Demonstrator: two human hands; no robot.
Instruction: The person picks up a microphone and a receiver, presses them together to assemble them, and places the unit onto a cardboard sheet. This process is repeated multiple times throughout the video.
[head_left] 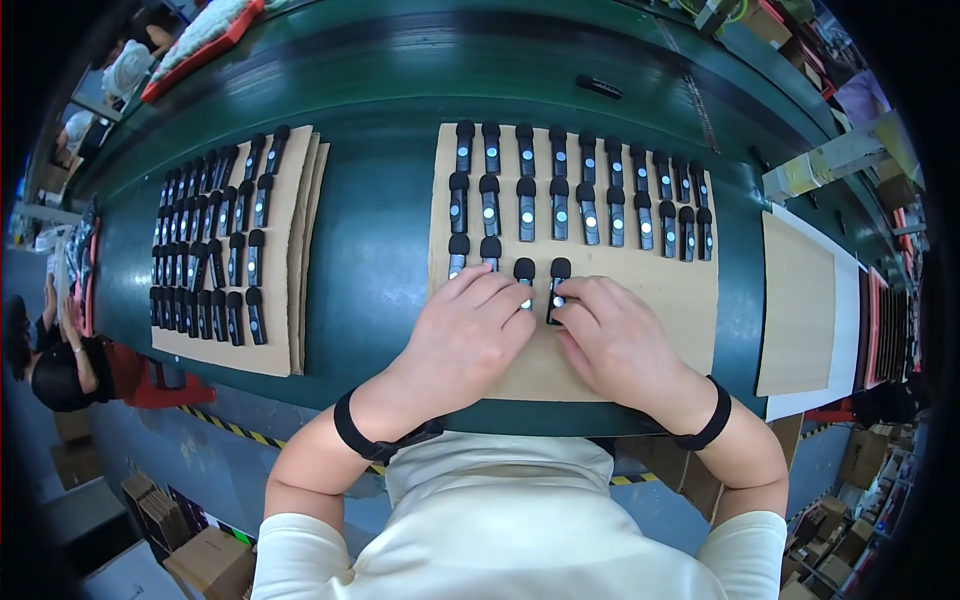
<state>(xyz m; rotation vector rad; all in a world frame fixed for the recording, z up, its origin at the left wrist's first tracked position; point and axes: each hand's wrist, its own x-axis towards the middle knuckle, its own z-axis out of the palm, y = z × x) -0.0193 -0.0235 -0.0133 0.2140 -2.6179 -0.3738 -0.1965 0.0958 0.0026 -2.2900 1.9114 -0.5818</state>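
Observation:
Small black clip-on microphones with foam tops and round light spots lie in rows on a cardboard sheet (pixel 640 300) before me. My right hand (pixel 620 340) pinches one microphone (pixel 560 270) between thumb and fingers in the nearest row. Just left of it, my left hand (pixel 475 330) has its fingertips closed on the side of another microphone (pixel 524 268), whose lower part is partly covered. Two more microphones, including the one at the row's left end (pixel 458 248), stick out beyond my left hand. Both wrists wear black bands.
At left, a stack of cardboard sheets (pixel 305 250) carries several rows of similar microphones. A lone black device (pixel 599 86) lies farther back on the green table (pixel 375 200). A bare cardboard sheet (pixel 800 310) lies at right, near a metal post (pixel 835 160). Another person (pixel 75 370) sits far left.

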